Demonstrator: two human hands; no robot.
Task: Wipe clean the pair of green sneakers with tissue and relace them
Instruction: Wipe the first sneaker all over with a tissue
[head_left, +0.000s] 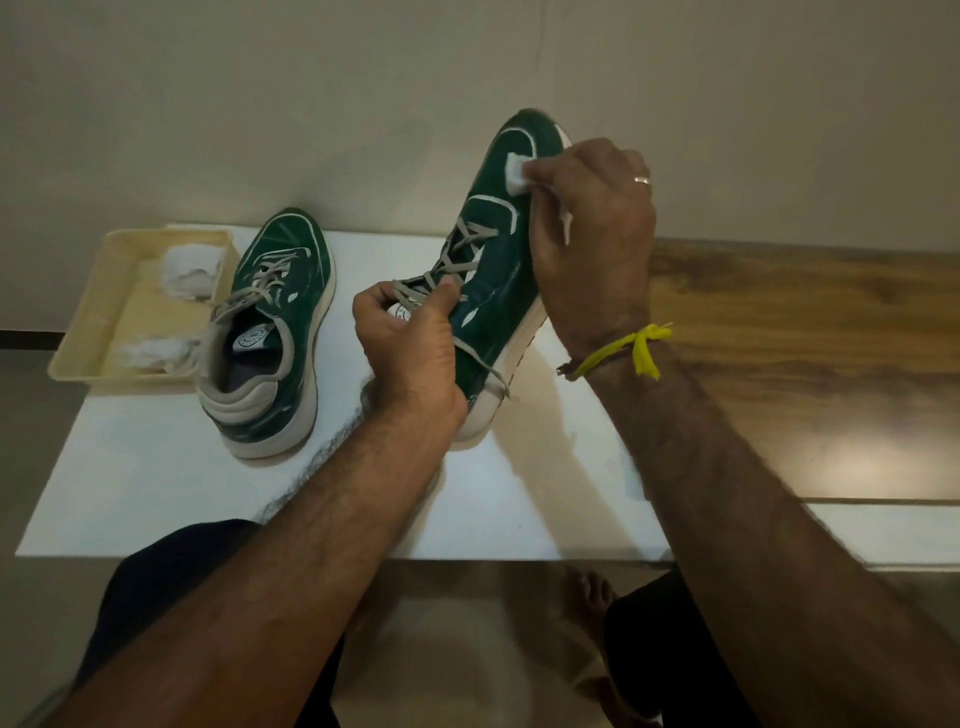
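Tissue (518, 174) pinched in right hand (597, 218) rubs, seemingly, the raised sneaker (493, 270); left hand (410, 338) grips its collar.

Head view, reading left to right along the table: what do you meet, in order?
Cream tray holding crumpled tissues → green sneaker standing on the table → left hand gripping the lifted sneaker → right hand pressing a tissue to its toe.

Premises appear domestic, likely a room in a home. Evidence: plain cream painted wall (260, 104), glossy beige tiled floor (457, 649), wood-grain laminate surface (805, 322), low white rectangular table (156, 493), person's bare foot (587, 597).
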